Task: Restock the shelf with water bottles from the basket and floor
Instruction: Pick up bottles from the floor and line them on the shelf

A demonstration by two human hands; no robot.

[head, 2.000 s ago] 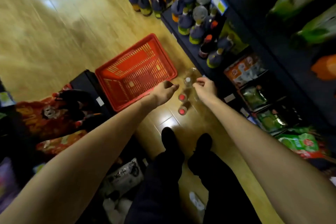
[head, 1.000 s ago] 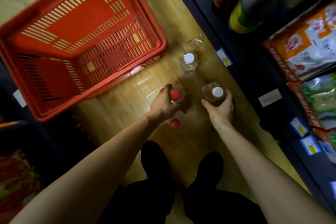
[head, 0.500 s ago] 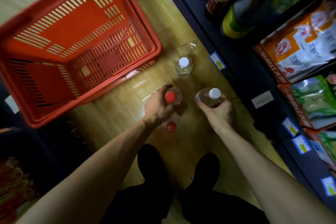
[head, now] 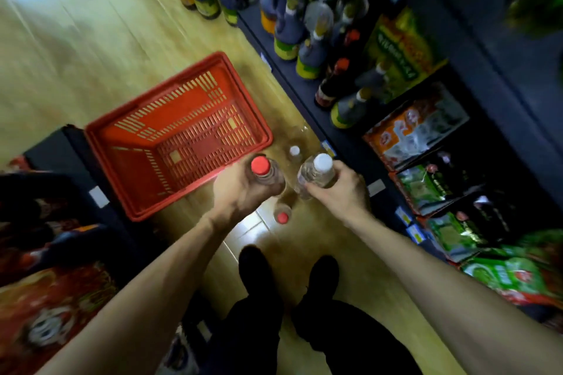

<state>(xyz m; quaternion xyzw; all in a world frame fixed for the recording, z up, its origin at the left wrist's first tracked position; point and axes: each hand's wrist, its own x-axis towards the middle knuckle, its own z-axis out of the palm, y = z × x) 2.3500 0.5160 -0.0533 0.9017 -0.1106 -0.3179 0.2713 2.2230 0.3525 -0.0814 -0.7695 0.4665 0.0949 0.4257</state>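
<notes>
Fingers (head: 350, 175) of the right hand (head: 338, 192) wrap around a clear water bottle with a white cap (head: 316, 173), and the left hand (head: 240, 192) is closed the same way around a clear bottle with a red cap (head: 265, 173); both bottles are upright, held side by side and clear of the floor. Two more water bottles stand on the wooden floor (head: 91, 49): a red-capped one (head: 281, 216) just near of the hands and a white-capped one (head: 295, 151) just beyond them, close to the shelf edge. The red basket (head: 128, 198) sits to the left of the hands and appears empty, so that source looks finished. To the right runs the dark shelf (head: 304, 85), its lower level crowded with dark sauce bottles (head: 289, 30) farther off and bright snack bags (head: 411, 131) nearer; no water bottles can be made out on it, though the blur hides detail. My judgement is that the task is partway along: the basket is cleared, a pair is lifted and not yet placed, and at least the two floor bottles remain to be fetched afterward. Where the water belongs on the shelf cannot be told.
</notes>
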